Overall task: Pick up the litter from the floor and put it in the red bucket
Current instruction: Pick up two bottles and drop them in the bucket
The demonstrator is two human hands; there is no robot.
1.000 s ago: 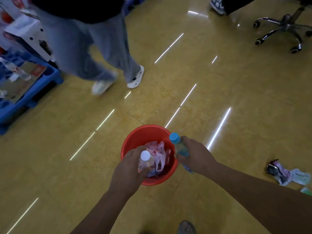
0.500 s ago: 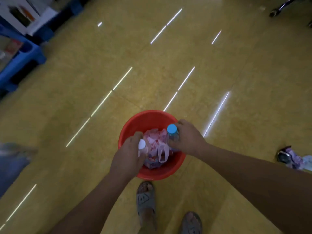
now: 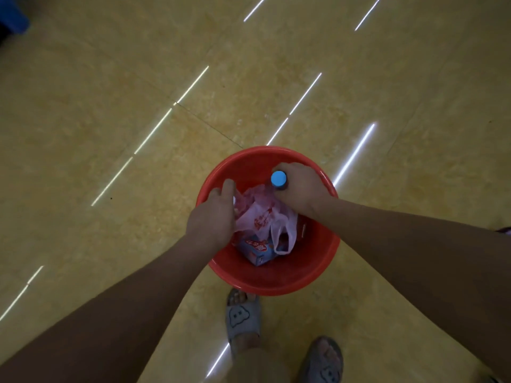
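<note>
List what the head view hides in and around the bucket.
In the head view:
blue-capped bottle: body hidden under right hand; only the cap shows.
left hand: its own back hides whether it grips anything.
red bucket bottom: covered by plastic bag and carton.

Glossy yellow floor [image 3: 110, 106] everywhere, and low in the shot stands a grey slipper [image 3: 243, 317], cloud face on the strap, toes poking out. Just behind it and to its right, a second slipper [image 3: 325, 367], darker, with the same face. One of the white light streaks [image 3: 354, 153] runs in just beside the grey slipper's heel; more slant across the tiles well ahead of it. A thin tile seam [image 3: 204, 123] crosses ahead-left. Far ahead-left of that slipper, a blue object [image 3: 13, 17], too cropped to identify.
</note>
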